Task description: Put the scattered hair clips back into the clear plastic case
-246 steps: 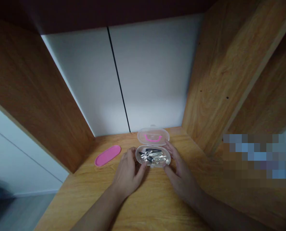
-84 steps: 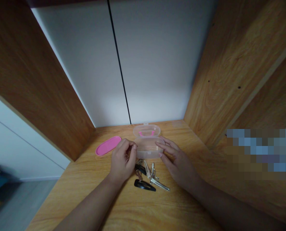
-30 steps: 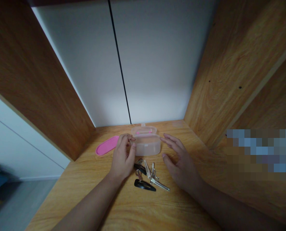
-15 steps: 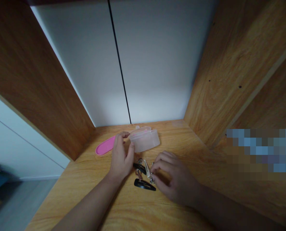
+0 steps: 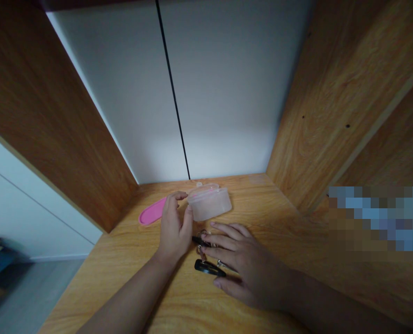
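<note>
Wood-grain surface [image 5: 185, 301], white panel [image 5: 227, 116] behind, wooden side panel [image 5: 324, 102] at right; dim light. Clear plastic box [image 5: 211, 208] sits near the back, slightly angled, its clear lid [image 5: 202, 188] behind it; pink tray [image 5: 152, 212] lies left, partly behind the left hand [image 5: 174, 227]. That hand is in an open curve at the box's left end, thumb apart from the fingers; can't tell if it touches. Right hand [image 5: 248, 260] is palm down, fingers spread over the loose hair clips, pinching nothing visible. Clips lie in front of the box: front black clip [image 5: 209, 267], rear black clip [image 5: 201, 240], brown piece [image 5: 201, 254], silver clip [image 5: 223, 265]. All look light; metal ones likely stiff, smooth, a bit slippery, best pinched at the broad end or across the edges. Box looks thin, light, rigid; grip by its end walls. Right hand covers much of the pile, so count and contact unclear; brown piece too small to identify. Box interior not readable. Pixelated area [image 5: 376, 218] at right hides whatever is there; forearms cut off by the frame.
</note>
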A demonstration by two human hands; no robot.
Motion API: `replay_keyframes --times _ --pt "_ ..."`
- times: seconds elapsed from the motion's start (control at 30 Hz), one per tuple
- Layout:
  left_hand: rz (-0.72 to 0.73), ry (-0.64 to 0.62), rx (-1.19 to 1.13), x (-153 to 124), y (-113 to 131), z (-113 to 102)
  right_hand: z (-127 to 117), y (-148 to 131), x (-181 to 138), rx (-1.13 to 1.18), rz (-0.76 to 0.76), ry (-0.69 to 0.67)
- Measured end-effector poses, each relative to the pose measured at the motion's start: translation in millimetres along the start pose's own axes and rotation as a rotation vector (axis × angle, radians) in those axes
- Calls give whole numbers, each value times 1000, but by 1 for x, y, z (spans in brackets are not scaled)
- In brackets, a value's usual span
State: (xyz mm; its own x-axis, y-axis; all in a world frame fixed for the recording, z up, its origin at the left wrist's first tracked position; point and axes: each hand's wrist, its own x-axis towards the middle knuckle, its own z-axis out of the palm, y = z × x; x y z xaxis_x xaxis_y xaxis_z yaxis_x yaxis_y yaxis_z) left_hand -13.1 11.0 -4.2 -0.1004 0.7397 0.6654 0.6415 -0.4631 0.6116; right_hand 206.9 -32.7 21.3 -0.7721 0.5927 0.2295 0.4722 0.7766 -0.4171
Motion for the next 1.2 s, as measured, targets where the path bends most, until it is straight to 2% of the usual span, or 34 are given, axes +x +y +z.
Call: replay_keyframes --times 0.27,0.47,0.7,0.83,0.93,1.2 --pt "-102 39 -36 0 -2 1 -2 -2 1 81 -94 61" --pt "-178 40 -54 0 -1 1 5 5 0 108 -151 137" --pt "-177 13 -76 0 -2 1 2 3 0 17 -2 18" --pt "-157 18 -85 -1 -4 1 2 4 0 36 -19 -6" --pt "-136 11 -91 0 -3 1 5 3 1 48 -23 31" --pt "-114 38 -81 0 0 0 8 -1 1 4 132 170"
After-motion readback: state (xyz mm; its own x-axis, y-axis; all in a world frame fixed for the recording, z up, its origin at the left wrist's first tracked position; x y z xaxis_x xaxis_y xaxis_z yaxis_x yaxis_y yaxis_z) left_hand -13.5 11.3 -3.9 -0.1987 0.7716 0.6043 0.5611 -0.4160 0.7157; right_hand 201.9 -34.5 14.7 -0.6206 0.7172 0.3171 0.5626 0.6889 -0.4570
